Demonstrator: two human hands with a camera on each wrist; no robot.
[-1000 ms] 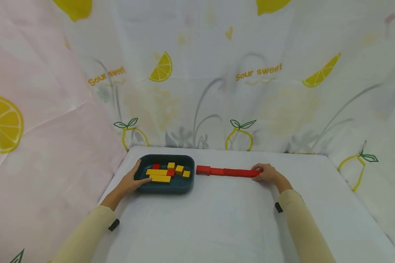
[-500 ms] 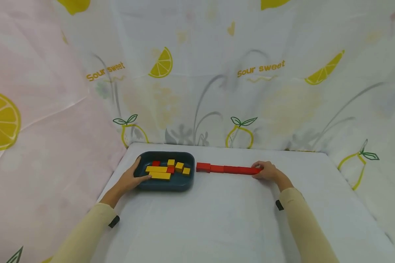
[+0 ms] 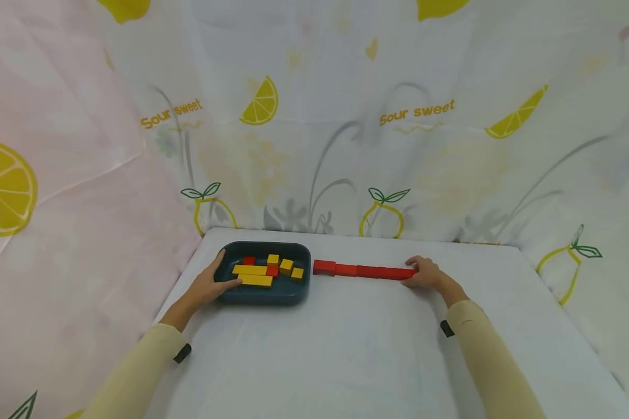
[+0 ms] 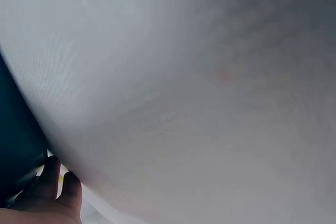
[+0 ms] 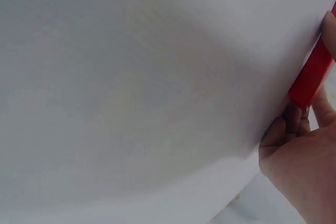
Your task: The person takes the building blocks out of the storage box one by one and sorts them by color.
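Observation:
A dark blue tray (image 3: 262,298) stands at the back left of the white table. In it lie two long yellow blocks (image 3: 255,281), several small yellow cubes (image 3: 286,267) and two red cubes (image 3: 272,271). My left hand (image 3: 205,287) grips the tray's left end, its thumb reaching over the front rim. To the right of the tray, red blocks form a straight row (image 3: 346,270) on the table. At the row's right end, my right hand (image 3: 427,273) holds the last red block (image 5: 313,74) between thumb and fingers. Part of that block is hidden by the fingers.
The white-covered table (image 3: 314,355) ends at the back against a hanging cloth (image 3: 314,145) printed with lemons. A pinkish cloth (image 3: 73,233) hangs along the left side. A small gap separates the row from the tray.
The head view shifts slightly. Both hands, the tray and the red row keep nearly the same places.

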